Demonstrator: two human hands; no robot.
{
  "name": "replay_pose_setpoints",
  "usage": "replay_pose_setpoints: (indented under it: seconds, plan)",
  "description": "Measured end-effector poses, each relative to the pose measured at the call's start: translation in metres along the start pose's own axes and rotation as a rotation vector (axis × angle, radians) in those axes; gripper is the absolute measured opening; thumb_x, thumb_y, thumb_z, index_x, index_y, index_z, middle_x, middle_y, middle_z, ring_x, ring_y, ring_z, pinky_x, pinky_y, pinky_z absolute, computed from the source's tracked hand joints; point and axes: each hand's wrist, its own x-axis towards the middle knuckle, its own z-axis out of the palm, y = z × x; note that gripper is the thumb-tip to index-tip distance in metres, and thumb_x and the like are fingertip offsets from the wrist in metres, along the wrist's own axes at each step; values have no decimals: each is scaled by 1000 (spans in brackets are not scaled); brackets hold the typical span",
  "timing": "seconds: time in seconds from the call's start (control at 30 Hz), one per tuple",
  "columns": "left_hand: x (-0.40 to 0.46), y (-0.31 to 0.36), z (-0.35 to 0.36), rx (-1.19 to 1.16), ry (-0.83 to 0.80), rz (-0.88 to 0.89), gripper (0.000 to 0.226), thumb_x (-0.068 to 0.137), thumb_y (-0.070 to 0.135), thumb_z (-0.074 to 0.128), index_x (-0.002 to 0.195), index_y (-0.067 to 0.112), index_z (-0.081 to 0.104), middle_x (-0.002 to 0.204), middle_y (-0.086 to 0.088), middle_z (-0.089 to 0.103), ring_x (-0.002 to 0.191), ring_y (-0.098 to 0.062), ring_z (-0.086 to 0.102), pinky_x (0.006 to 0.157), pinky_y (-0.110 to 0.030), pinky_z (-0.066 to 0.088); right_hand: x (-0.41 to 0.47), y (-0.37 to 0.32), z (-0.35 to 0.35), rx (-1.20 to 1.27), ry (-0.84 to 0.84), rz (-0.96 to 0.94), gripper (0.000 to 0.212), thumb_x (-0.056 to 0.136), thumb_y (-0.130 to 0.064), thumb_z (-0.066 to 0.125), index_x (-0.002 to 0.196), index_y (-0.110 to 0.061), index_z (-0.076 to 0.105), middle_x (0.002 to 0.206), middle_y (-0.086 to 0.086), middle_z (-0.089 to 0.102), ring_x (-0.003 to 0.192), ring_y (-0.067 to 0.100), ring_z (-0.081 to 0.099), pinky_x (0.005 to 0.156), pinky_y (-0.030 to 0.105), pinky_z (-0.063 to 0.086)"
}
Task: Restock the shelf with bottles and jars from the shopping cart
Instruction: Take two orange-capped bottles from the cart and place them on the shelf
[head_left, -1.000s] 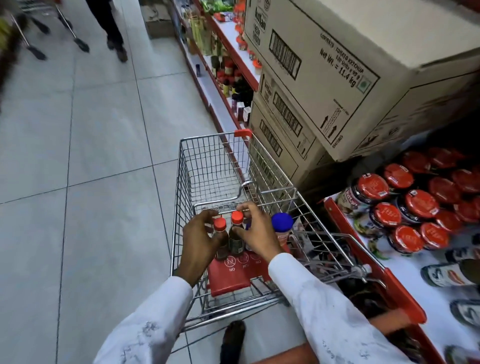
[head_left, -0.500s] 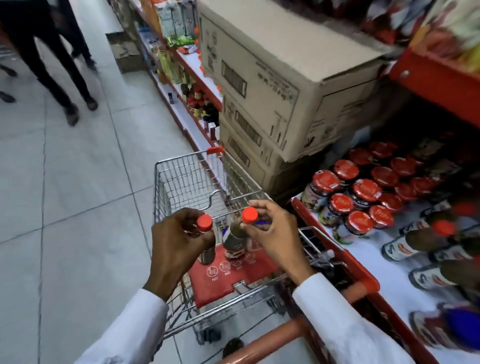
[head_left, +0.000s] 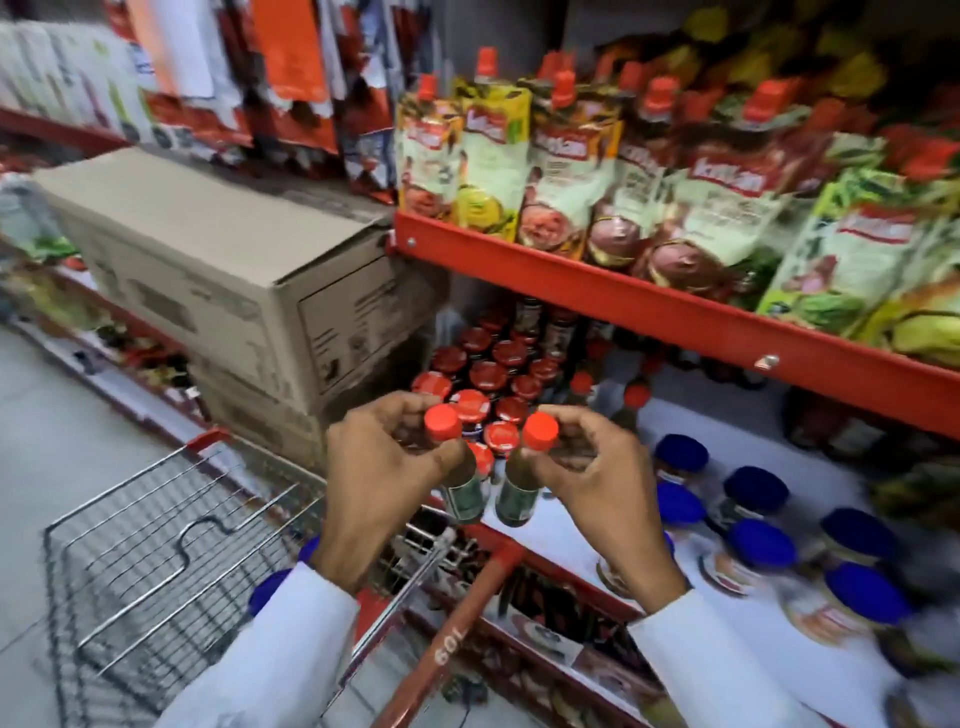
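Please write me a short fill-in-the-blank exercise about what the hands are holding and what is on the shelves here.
1. Each hand, the left hand and the right hand, holds one small bottle with a ____ cap.
2. The jars lying on the white shelf to the right of the right hand have ____ lids.
3. The pouches stand on the shelf ____ the red-lidded jars.
4. The wire cart is below the ____ hand.

Missing words: red; blue; above; left
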Motion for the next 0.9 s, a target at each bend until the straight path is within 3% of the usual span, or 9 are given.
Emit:
replay_pose_setpoints:
  seconds: [0.1, 0.3, 0.37, 0.47, 0.6, 0.9]
  plan:
    - [13, -2, 44, 7, -106, 17, 30, 55, 17, 85, 81, 27, 74, 68, 10, 74, 58, 1, 64, 64, -27, 58, -1, 16, -27, -83, 99, 54, 37, 73, -16, 82, 104, -32, 69, 87, -22, 71, 78, -10, 67, 68, 4, 49]
    - [24, -20, 112, 117, -283, 44, 29, 61, 11, 83, 78, 30, 69, 69, 17, 70, 64, 8, 65, 62, -12, 51, 5, 64, -40, -186, 195, 175, 36, 72, -12, 81, 104, -24, 70, 83, -17, 71, 76, -4, 68, 70, 12, 55]
    - [25, -27, 126, 156, -315, 34, 27, 62, 12, 82, 80, 28, 71, 73, 11, 74, 68, 4, 67, 66, -19, 56, 6, 77, -38, -207, 199, 212, 37, 73, -9, 79, 107, -21, 69, 84, -12, 71, 77, -1, 67, 74, 14, 56]
    - [27, -37, 139, 204, -350, 31, 26, 65, 9, 79, 88, 21, 75, 78, 7, 75, 69, 4, 66, 69, -22, 58, 7, 94, -33, -226, 199, 250, 36, 74, -7, 77, 107, -19, 68, 87, -9, 70, 79, 2, 65, 71, 3, 49]
    - [29, -47, 147, 229, -367, 26, 28, 66, 8, 79, 93, 14, 75, 80, 5, 77, 72, 0, 69, 70, -24, 60, 10, 108, -25, -240, 204, 270, 33, 75, -6, 75, 106, -16, 69, 92, -5, 73, 82, 6, 67, 79, 19, 55]
    - [31, -65, 152, 214, -358, 9, 39, 69, 5, 80, 106, 12, 71, 94, 1, 77, 79, -7, 70, 76, -28, 61, 13, 122, -15, -234, 199, 311, 37, 76, -3, 75, 108, -20, 66, 97, -2, 73, 86, 11, 68, 80, 27, 59]
